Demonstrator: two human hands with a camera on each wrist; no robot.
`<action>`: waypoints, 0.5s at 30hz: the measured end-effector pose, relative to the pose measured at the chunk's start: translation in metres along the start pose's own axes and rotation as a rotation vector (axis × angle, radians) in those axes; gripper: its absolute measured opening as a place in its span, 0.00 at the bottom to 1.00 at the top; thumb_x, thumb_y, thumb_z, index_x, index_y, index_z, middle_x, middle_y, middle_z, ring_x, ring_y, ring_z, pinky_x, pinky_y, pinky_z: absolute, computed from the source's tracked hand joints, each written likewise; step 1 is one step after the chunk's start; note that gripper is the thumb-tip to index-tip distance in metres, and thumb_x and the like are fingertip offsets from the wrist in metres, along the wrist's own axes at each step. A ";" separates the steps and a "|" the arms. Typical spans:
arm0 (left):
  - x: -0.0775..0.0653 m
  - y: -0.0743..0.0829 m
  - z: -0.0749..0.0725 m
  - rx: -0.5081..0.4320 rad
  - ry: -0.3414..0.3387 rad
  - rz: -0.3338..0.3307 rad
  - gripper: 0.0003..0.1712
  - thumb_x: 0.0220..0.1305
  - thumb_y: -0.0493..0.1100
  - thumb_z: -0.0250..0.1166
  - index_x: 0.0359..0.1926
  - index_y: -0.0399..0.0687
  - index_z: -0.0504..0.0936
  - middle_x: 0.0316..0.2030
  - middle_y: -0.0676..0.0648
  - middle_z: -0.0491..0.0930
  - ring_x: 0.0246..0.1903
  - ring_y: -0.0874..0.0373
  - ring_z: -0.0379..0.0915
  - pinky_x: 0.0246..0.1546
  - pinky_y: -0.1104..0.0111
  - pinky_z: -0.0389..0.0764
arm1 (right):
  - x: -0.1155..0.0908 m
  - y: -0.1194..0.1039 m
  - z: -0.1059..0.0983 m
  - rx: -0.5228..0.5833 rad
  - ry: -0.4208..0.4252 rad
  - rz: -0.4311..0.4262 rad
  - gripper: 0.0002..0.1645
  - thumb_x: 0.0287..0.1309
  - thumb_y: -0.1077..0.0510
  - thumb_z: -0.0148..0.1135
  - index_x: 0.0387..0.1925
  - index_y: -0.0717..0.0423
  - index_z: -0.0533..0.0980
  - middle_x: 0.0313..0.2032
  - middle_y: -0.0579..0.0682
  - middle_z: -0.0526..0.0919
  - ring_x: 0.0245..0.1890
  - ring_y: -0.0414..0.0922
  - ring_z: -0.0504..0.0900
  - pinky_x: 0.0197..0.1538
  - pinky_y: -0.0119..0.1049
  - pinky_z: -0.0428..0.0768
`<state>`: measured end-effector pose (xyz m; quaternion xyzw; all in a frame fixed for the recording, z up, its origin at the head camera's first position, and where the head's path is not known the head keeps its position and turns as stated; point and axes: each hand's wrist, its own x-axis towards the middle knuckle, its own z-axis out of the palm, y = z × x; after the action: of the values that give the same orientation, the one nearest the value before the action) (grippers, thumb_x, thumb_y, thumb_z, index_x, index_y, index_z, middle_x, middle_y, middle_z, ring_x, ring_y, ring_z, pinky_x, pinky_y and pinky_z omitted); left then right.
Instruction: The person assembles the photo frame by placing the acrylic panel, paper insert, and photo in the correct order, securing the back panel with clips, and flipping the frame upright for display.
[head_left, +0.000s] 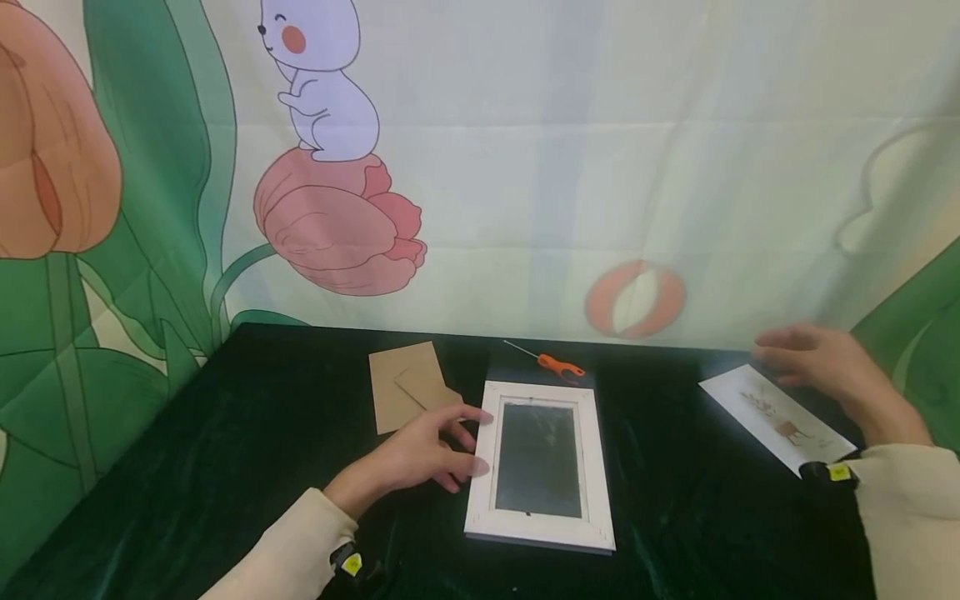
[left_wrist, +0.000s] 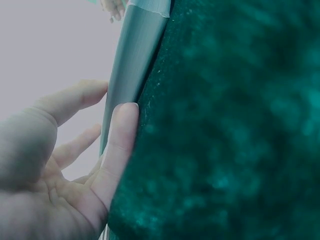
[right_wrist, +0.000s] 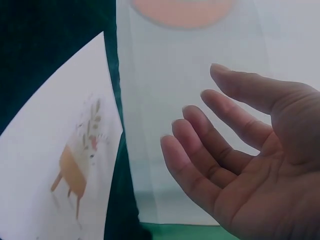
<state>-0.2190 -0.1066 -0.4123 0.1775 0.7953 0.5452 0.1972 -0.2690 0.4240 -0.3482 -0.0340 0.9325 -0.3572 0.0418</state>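
A white picture frame [head_left: 602, 467] lies on the dark green cloth, a dark glossy pane inside its border. My left hand [head_left: 423, 450] touches the frame's left side with its fingertips. The left wrist view shows fingers [left_wrist: 122, 130] against the frame's side edge [left_wrist: 132, 55]. At the right lies a white card [head_left: 757, 396] printed with a plant in a brown pot on legs. My right hand [head_left: 832, 367] hovers beside the card's upper right edge, fingers loosely bent. Nothing sits within it in the right wrist view.
Behind the frame's left corner lie brown boards [head_left: 405, 375], partly overlapping. An orange-handled screwdriver [head_left: 558, 365] rests just beyond the frame's far edge. A printed curtain [head_left: 495, 208] hangs along the back of the cloth-covered table [head_left: 247, 433].
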 end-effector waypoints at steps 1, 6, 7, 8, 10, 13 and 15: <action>0.000 0.000 0.000 0.001 0.000 0.001 0.38 0.63 0.36 0.78 0.71 0.43 0.74 0.47 0.39 0.79 0.31 0.48 0.86 0.34 0.57 0.91 | 0.000 0.003 0.000 -0.002 0.003 0.004 0.39 0.81 0.44 0.55 0.73 0.72 0.65 0.67 0.76 0.70 0.60 0.64 0.78 0.45 0.30 0.85; 0.000 0.000 0.000 -0.004 0.004 -0.004 0.37 0.63 0.36 0.78 0.71 0.42 0.75 0.47 0.39 0.79 0.31 0.48 0.85 0.33 0.57 0.91 | -0.001 0.015 -0.003 0.001 -0.014 0.025 0.40 0.81 0.44 0.55 0.74 0.74 0.63 0.67 0.78 0.69 0.61 0.69 0.77 0.45 0.32 0.85; 0.000 0.000 0.000 -0.006 0.004 -0.006 0.37 0.63 0.36 0.78 0.71 0.42 0.75 0.47 0.39 0.79 0.31 0.48 0.85 0.34 0.57 0.91 | -0.002 0.017 -0.003 -0.001 -0.019 0.028 0.40 0.81 0.44 0.55 0.73 0.74 0.63 0.67 0.78 0.69 0.61 0.69 0.77 0.45 0.33 0.86; 0.000 0.000 0.001 -0.008 0.004 -0.006 0.37 0.63 0.36 0.78 0.71 0.43 0.75 0.47 0.39 0.78 0.31 0.48 0.85 0.34 0.57 0.91 | -0.002 0.019 -0.003 -0.001 -0.031 0.030 0.40 0.81 0.45 0.55 0.73 0.74 0.63 0.67 0.78 0.69 0.61 0.69 0.77 0.46 0.34 0.86; -0.001 -0.001 0.001 -0.010 0.005 -0.005 0.38 0.63 0.36 0.78 0.71 0.43 0.75 0.47 0.39 0.78 0.31 0.48 0.85 0.34 0.57 0.91 | -0.003 0.023 -0.002 -0.003 -0.045 0.039 0.39 0.81 0.45 0.55 0.73 0.75 0.63 0.67 0.78 0.69 0.59 0.68 0.78 0.46 0.35 0.86; -0.001 -0.001 0.001 -0.010 0.004 -0.003 0.38 0.63 0.36 0.78 0.71 0.43 0.75 0.47 0.39 0.79 0.32 0.48 0.85 0.34 0.57 0.91 | -0.003 0.032 -0.001 0.000 -0.052 0.053 0.39 0.81 0.46 0.56 0.72 0.76 0.64 0.66 0.78 0.70 0.57 0.63 0.80 0.46 0.36 0.87; -0.001 -0.001 0.001 -0.007 0.003 -0.002 0.38 0.63 0.37 0.78 0.71 0.43 0.75 0.47 0.39 0.79 0.32 0.48 0.85 0.34 0.57 0.91 | -0.003 0.038 -0.001 0.008 -0.049 0.065 0.39 0.81 0.46 0.56 0.71 0.76 0.64 0.66 0.78 0.70 0.56 0.61 0.81 0.46 0.36 0.87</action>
<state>-0.2179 -0.1064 -0.4130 0.1752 0.7938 0.5479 0.1973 -0.2675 0.4530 -0.3726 -0.0121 0.9303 -0.3585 0.0766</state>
